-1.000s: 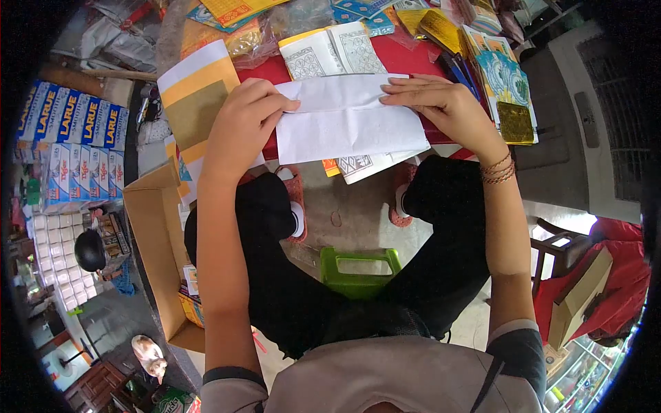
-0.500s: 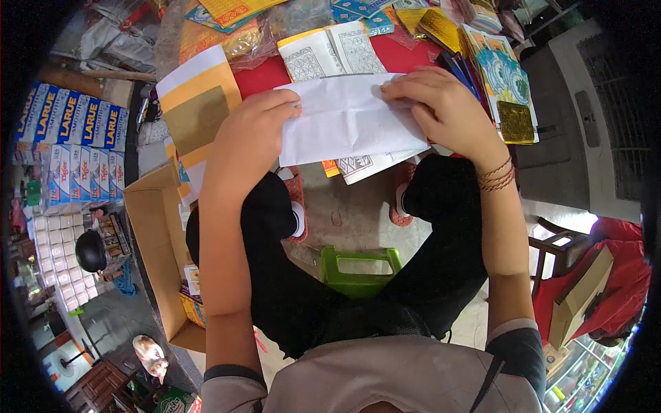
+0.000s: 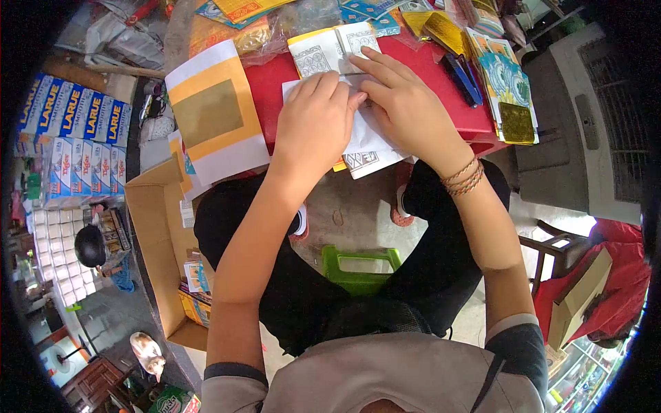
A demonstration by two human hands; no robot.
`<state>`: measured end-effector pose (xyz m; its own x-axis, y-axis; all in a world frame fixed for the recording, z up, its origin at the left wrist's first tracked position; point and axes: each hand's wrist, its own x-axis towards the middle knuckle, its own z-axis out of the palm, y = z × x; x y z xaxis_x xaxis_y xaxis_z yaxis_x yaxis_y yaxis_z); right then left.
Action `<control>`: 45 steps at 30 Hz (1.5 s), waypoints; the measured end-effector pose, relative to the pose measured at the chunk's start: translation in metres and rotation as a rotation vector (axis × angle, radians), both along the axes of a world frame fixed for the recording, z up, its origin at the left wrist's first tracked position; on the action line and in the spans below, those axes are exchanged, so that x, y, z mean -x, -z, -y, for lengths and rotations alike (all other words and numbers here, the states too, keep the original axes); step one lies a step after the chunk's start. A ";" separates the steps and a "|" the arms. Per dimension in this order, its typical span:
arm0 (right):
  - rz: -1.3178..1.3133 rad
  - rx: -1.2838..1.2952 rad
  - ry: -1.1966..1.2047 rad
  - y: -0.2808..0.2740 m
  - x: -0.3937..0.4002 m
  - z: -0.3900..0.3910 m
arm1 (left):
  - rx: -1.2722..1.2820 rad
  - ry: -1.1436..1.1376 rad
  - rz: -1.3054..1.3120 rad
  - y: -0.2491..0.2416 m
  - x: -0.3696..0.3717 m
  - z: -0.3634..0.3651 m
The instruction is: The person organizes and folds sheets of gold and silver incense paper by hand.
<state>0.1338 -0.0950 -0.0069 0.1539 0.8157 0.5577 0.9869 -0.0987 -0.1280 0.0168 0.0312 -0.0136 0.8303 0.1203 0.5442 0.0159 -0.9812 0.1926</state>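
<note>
A white paper sheet (image 3: pixel 367 138) lies on a stack of printed papers (image 3: pixel 313 56) at the near edge of a red table. My left hand (image 3: pixel 318 117) is closed over the sheet's left part, fingers bent together and thumb pointing right. Spread fingers of my right hand (image 3: pixel 406 110) lie across the sheet and the printed paper, close to the left thumb. Both hands cover much of the sheet. A black-patterned corner (image 3: pixel 363 162) sticks out below it. Left of the hands is a white-and-orange paper with a dull gold square (image 3: pixel 210 113).
On the red table (image 3: pixel 420 58) are a blue stapler (image 3: pixel 463 79), gold paper packets (image 3: pixel 441 31) and a colourful paper pile (image 3: pixel 506 82). An open cardboard box (image 3: pixel 148 227) stands at left. A green stool (image 3: pixel 361 268) is between my legs; a cat (image 3: pixel 148 354) lies lower left.
Both hands have come closer together, the left moving right and the right slightly left. The sheet, earlier stretched between them, now lies on the stack beneath the hands.
</note>
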 end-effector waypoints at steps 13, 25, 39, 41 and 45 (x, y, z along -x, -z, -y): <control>-0.158 0.181 0.063 0.013 -0.016 0.032 | 0.034 -0.053 -0.106 0.011 0.025 -0.003; -0.158 0.218 0.192 0.008 -0.027 0.053 | 0.145 -0.166 -0.191 0.007 0.034 -0.009; -0.198 -0.017 0.211 0.010 -0.032 0.024 | 0.103 -0.275 -0.145 0.001 0.021 -0.017; -0.241 -0.056 0.204 0.013 -0.038 0.022 | 0.135 -0.251 -0.145 -0.001 0.023 -0.021; -0.311 -0.039 0.193 0.013 -0.043 0.021 | 0.245 -0.138 -0.023 0.003 0.028 -0.028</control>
<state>0.1767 -0.1163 -0.0198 0.4702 0.7337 0.4905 0.8638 -0.2686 -0.4262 -0.0112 0.0596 -0.0163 0.8087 0.3582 0.4665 0.1527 -0.8938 0.4216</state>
